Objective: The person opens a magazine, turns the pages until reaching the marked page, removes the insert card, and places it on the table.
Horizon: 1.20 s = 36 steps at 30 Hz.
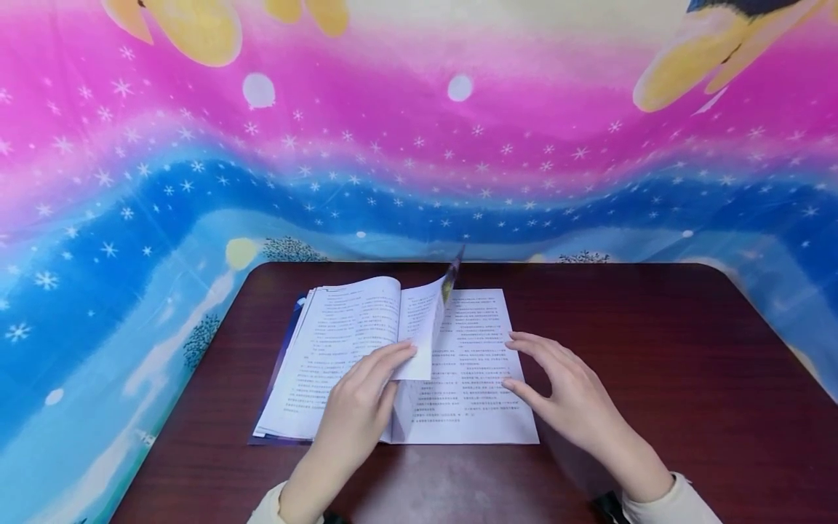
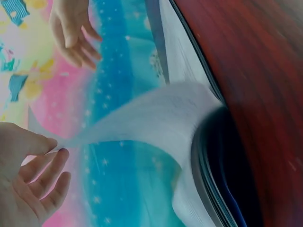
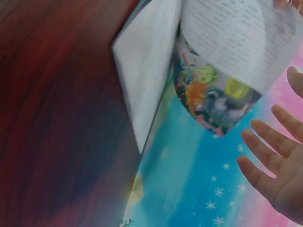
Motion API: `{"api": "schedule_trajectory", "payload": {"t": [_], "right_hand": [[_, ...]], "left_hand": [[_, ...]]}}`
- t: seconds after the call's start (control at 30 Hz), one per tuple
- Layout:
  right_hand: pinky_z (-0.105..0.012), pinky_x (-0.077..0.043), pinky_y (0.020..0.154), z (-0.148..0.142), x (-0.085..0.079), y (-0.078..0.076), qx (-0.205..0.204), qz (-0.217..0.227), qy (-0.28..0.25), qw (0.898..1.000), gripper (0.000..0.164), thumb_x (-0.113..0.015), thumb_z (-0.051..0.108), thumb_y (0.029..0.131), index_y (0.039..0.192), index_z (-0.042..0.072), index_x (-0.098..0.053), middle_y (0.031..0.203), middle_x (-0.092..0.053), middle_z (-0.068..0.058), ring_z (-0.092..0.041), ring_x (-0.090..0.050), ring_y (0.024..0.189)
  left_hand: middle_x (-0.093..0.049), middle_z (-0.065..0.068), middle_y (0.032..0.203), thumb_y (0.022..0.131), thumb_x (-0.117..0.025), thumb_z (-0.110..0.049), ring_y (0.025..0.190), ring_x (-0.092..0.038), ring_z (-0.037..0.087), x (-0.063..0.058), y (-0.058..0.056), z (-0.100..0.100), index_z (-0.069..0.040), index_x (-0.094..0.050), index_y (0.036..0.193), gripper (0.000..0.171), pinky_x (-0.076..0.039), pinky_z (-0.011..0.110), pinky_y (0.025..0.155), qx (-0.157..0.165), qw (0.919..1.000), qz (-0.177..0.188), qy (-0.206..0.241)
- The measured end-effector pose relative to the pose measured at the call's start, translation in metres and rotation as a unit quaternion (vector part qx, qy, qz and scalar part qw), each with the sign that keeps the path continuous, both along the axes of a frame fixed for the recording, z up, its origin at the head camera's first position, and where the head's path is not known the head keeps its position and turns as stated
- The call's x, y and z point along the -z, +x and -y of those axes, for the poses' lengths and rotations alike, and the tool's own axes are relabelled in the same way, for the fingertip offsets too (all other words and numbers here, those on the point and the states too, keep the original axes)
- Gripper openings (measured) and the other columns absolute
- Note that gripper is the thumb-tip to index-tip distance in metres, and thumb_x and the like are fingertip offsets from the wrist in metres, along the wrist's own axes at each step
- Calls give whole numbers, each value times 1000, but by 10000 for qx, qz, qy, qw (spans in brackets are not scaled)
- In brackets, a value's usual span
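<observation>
An open magazine [image 1: 484, 407] lies on the dark wooden table, with columns of small print on both sides. One page [image 1: 419, 327] stands lifted and curved near the fold. My left hand [image 1: 360, 397] pinches that page by its edge between thumb and index finger, as the left wrist view shows. A colourful picture [image 3: 208, 94] covers part of the page's other face in the right wrist view. My right hand [image 1: 569, 389] hovers by the magazine's right edge, fingers spread and holding nothing.
The brown table [image 1: 661, 349] extends on both sides of the magazine. Behind it hangs a pink and blue cloth [image 1: 406, 167] with snowflakes, meeting the table's back edge. Light sleeves [image 1: 674, 502] show at both wrists.
</observation>
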State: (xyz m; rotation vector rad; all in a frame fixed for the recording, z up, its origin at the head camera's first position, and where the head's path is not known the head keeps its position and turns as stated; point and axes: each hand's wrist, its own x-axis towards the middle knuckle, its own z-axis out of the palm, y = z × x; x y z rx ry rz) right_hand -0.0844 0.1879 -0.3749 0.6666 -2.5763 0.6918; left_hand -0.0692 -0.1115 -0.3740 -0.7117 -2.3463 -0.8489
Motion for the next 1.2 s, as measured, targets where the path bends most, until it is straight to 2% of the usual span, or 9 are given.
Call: {"api": "schedule_trajectory", "payload": {"t": [0.17,0.27,0.53,0.73,0.9,1.2], "right_hand": [[-51,-46,96,-7,5,-3,-18,115,231,9997,49,-82,29,82,125,14,-63,134,-60,-3,-27,-56,123],[-53,-47,95,-12,7,-4,-42,217,354,9991,48,-83,26,81,123,13,-64,132,-61,-4,-28,-57,121],[-54,-48,93,-21,14,-3,-112,322,604,9976,46,-83,25,81,122,11,-66,130,-62,-6,-29,-59,118],[-52,-49,92,-27,19,-4,-305,164,720,9968,45,-84,24,80,120,12,-67,127,-64,-6,-28,-60,116],[-51,-48,95,-31,25,-6,-554,175,934,9939,47,-84,24,79,120,10,-68,126,-65,-6,-26,-61,115],[-49,-48,97,-36,33,-6,-924,990,1484,9796,46,-82,26,82,123,11,-67,130,-63,-4,-24,-59,120]], "left_hand": [[-61,0,134,75,-77,14,121,-59,19,5,2,20,-14,-63,131,64,-52,38,95,-292,9996,-27,-9],[-61,-1,134,74,-78,15,122,-58,19,8,3,30,-13,-62,132,67,-49,34,98,-435,9990,-16,-48],[-63,4,131,74,-78,15,121,-60,23,14,6,53,-9,-61,132,65,-44,33,100,-861,9960,90,-204],[-63,9,129,74,-78,14,119,-60,27,18,8,67,-7,-59,133,66,-46,40,97,-1193,9920,242,-345],[-63,12,129,74,-79,13,116,-62,31,18,9,77,-7,-58,134,67,-53,47,88,-1370,9891,346,-418],[-58,21,133,76,-80,8,103,-66,36,22,12,95,-6,-48,143,76,-56,53,75,-1629,9826,666,-597]]}}
